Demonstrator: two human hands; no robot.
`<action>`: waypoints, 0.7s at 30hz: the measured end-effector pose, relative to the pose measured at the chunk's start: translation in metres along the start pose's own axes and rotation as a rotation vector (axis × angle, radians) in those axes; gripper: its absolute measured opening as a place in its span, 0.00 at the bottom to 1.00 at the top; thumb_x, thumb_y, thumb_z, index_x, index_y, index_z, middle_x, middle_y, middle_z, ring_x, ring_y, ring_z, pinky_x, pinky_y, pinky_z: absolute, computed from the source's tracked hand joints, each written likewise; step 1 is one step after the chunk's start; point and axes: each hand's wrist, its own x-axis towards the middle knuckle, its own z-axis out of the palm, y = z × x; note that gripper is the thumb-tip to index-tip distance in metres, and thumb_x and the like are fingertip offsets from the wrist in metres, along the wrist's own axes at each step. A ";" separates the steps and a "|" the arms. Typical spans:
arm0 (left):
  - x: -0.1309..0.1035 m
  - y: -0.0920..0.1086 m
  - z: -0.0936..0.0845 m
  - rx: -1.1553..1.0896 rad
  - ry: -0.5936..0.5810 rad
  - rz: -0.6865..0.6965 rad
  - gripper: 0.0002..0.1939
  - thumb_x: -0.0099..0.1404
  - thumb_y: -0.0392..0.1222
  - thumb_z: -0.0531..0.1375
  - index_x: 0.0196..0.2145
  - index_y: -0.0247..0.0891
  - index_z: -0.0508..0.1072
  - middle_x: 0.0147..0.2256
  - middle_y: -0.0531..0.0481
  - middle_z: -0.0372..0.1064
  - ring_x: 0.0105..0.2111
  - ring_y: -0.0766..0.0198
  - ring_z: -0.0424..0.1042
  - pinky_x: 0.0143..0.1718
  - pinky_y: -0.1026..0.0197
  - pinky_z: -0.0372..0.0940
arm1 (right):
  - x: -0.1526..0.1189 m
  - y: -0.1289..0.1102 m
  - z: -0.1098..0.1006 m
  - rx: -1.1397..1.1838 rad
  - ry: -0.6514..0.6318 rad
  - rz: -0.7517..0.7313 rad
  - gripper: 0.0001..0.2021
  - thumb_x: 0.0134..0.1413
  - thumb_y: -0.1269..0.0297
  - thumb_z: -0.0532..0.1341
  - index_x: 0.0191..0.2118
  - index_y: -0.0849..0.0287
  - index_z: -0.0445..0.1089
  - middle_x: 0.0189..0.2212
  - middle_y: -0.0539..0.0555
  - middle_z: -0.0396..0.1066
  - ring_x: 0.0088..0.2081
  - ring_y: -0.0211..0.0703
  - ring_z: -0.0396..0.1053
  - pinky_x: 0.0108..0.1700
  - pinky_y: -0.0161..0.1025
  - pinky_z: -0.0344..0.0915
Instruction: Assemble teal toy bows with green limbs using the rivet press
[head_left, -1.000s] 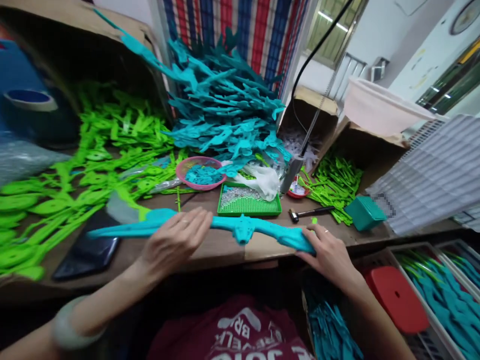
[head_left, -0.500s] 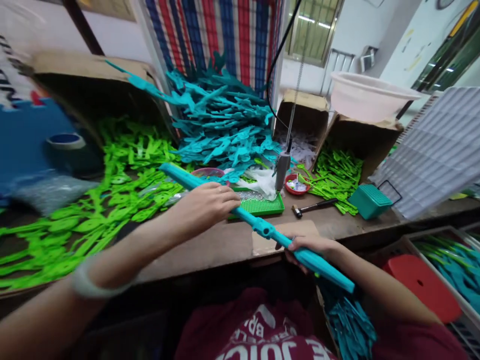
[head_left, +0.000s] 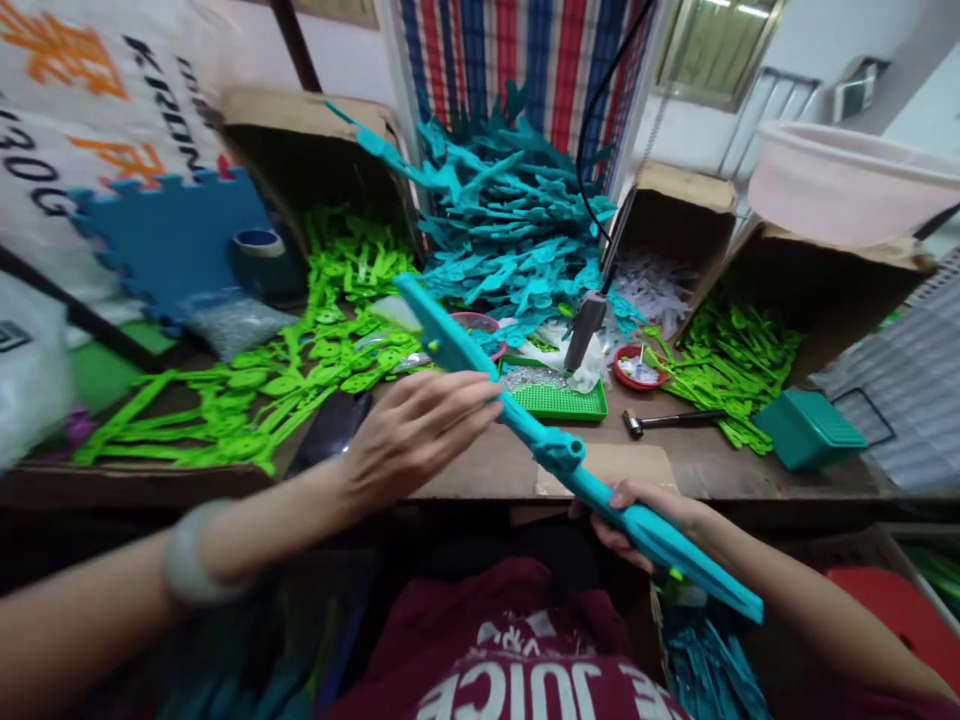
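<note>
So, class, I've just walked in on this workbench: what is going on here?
A person holds a long teal plastic piece slanted over the bench edge. The right hand grips its lower part; the left hand, fingers loose, touches its upper part. Behind lie heaps of green parts and teal parts, a green tray and a small hammer.

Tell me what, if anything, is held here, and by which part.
A long teal plastic piece: the right hand grips its lower half below the middle hub; the left hand rests open fingers against the upper half.
</note>
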 end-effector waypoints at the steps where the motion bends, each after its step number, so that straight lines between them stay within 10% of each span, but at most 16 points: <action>1: -0.013 0.010 0.008 -0.046 0.200 -0.214 0.16 0.70 0.41 0.60 0.54 0.50 0.70 0.53 0.47 0.73 0.57 0.54 0.71 0.61 0.45 0.65 | 0.006 0.003 -0.001 0.025 -0.018 -0.036 0.25 0.50 0.52 0.57 0.51 0.62 0.64 0.18 0.43 0.65 0.12 0.35 0.63 0.12 0.29 0.60; 3: -0.033 0.027 0.031 -0.383 0.502 -0.648 0.24 0.67 0.50 0.63 0.59 0.47 0.64 0.55 0.42 0.70 0.57 0.50 0.71 0.54 0.44 0.72 | 0.023 0.009 -0.001 0.031 -0.053 -0.084 0.24 0.50 0.53 0.56 0.50 0.62 0.65 0.18 0.43 0.65 0.13 0.36 0.64 0.12 0.30 0.60; 9: -0.054 0.061 0.085 -1.432 0.448 -1.154 0.21 0.57 0.59 0.68 0.42 0.46 0.72 0.42 0.47 0.78 0.48 0.47 0.78 0.52 0.41 0.73 | 0.052 -0.011 -0.006 -0.478 -0.162 0.065 0.19 0.57 0.53 0.59 0.48 0.59 0.70 0.29 0.49 0.75 0.25 0.38 0.72 0.28 0.35 0.71; 13: -0.068 0.063 0.082 -1.454 0.676 -1.396 0.12 0.62 0.56 0.65 0.33 0.46 0.74 0.34 0.56 0.78 0.42 0.57 0.79 0.52 0.51 0.74 | 0.030 -0.076 -0.047 -1.232 0.577 0.172 0.12 0.58 0.55 0.66 0.39 0.58 0.77 0.41 0.52 0.79 0.43 0.42 0.77 0.47 0.33 0.69; 16: -0.076 0.053 0.086 -1.444 0.758 -1.570 0.12 0.66 0.55 0.62 0.30 0.46 0.75 0.31 0.59 0.78 0.40 0.62 0.78 0.51 0.57 0.74 | 0.013 -0.124 -0.096 -1.366 1.156 0.322 0.15 0.67 0.57 0.59 0.42 0.64 0.76 0.46 0.62 0.77 0.51 0.52 0.74 0.52 0.43 0.68; 21: -0.073 0.050 0.105 -1.540 0.378 -1.537 0.19 0.53 0.54 0.72 0.38 0.39 0.81 0.41 0.45 0.81 0.48 0.51 0.77 0.53 0.54 0.73 | 0.037 -0.148 -0.150 -1.440 1.438 0.512 0.18 0.66 0.56 0.62 0.53 0.64 0.71 0.50 0.61 0.73 0.50 0.48 0.74 0.53 0.50 0.72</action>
